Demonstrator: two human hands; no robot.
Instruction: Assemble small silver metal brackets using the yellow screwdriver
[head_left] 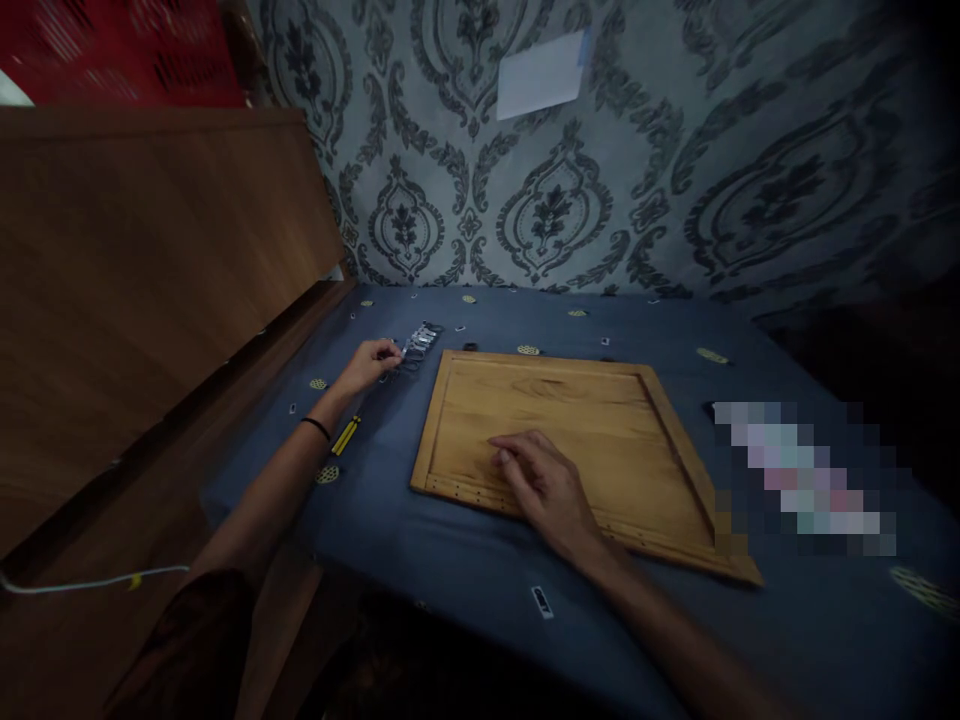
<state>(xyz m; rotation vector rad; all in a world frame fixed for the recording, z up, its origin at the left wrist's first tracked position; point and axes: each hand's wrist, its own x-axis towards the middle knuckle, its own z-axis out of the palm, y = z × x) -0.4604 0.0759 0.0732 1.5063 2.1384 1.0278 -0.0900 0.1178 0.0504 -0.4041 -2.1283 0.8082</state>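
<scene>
My left hand is at the far left part of the table, thumb and fingertips pinched at the near end of a row of small shiny metal pieces. The fingertips seem to grip one of them; their exact kind is too small to tell. Over a framed wooden board, my right hand hovers or rests with the index finger stretched out and the thumb just below it. Nothing shows between those fingers. Small dark dots run along the board's near edge. A yellow-and-black tool, perhaps tweezers or pliers, lies beside my left wrist.
A dark blue patterned cloth covers the table. Right of the board lies a blurred-out flat object. A wooden cabinet rises at left with a red crate on top. Patterned wallpaper stands behind; a white cable hangs low left.
</scene>
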